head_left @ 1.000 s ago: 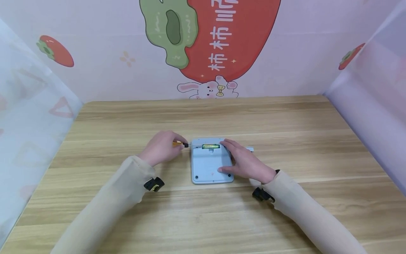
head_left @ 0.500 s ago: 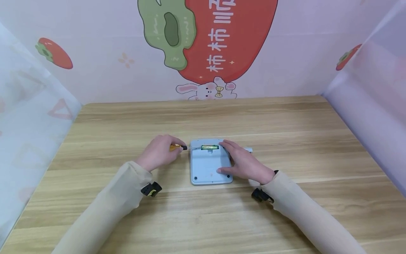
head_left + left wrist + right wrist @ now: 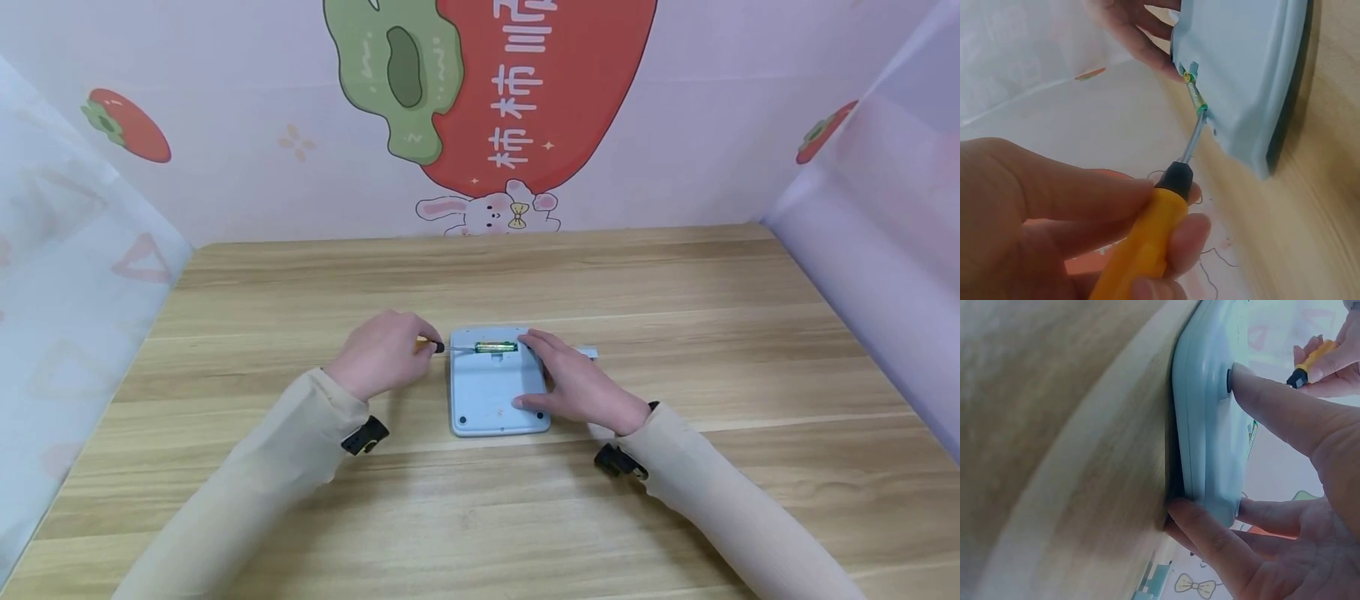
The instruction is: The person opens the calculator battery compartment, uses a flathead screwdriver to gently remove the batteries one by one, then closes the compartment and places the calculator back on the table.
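Observation:
A flat light-blue device, apparently a calculator [image 3: 487, 400], lies back side up on the table. In its slot near the far edge sits a green battery [image 3: 496, 347]. My left hand [image 3: 386, 354] pinches a screwdriver by its yellow handle [image 3: 1147, 237] and black collar; the metal shaft reaches rightward to the battery's left end. In the left wrist view, the shaft's tip meets that end. My right hand [image 3: 583, 387] holds the device's right side, its thumb [image 3: 1272, 403] on the back near a round foot and its other fingers around the edge.
A small light-blue piece [image 3: 588, 352] lies beyond the right hand, partly hidden by it. The wood-grain table [image 3: 480, 508] extends around the device. A printed cloth wall [image 3: 247, 167] stands behind the table's far edge, with more cloth on both sides.
The left hand dips slightly toward the left, then returns a little to the right and away, covering more of the screwdriver handle. The right hand, device and battery stay in place.

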A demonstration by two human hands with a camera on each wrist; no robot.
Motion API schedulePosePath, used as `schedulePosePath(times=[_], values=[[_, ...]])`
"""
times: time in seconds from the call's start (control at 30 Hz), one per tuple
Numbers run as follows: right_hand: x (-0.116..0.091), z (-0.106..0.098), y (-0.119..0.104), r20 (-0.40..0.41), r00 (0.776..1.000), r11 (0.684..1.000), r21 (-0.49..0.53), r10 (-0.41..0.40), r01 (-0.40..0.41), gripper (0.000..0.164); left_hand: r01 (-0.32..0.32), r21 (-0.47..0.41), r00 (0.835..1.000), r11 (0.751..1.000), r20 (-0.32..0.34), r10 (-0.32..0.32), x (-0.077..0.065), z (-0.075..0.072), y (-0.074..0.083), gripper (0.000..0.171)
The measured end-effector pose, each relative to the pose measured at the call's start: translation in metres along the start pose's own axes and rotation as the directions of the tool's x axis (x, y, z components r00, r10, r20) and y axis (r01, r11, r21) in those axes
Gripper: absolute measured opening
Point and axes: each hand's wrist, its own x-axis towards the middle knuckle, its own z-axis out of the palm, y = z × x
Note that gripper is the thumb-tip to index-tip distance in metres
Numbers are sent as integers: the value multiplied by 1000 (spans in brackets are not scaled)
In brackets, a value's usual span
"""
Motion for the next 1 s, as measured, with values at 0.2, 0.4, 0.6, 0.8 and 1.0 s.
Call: schedulePosePath(times=[0.2, 0.4, 0.6, 0.8, 1.0], values=[[0, 0, 0, 1, 1000, 1000, 3, -2, 2, 83, 18, 28, 999, 999, 33, -19, 2, -1, 8, 25], [0, 1, 1, -9, 1000, 1000, 4, -3, 3, 84, 24, 77, 998, 997, 55, -28, 5, -3, 17, 24], [-1, 1, 2, -10, 1000, 1000, 19, -8, 8, 84, 8, 169, 997, 985, 77, -22, 12, 3, 28, 23], [-1, 2, 2, -2, 1000, 999, 29, -17, 17, 84, -17, 140, 999, 990, 49, 10, 14, 10, 30, 22], [0, 1, 3, -13, 1000, 1000, 14, -17, 17, 84, -42, 97, 999, 994, 0, 42, 11, 15, 26, 18]])
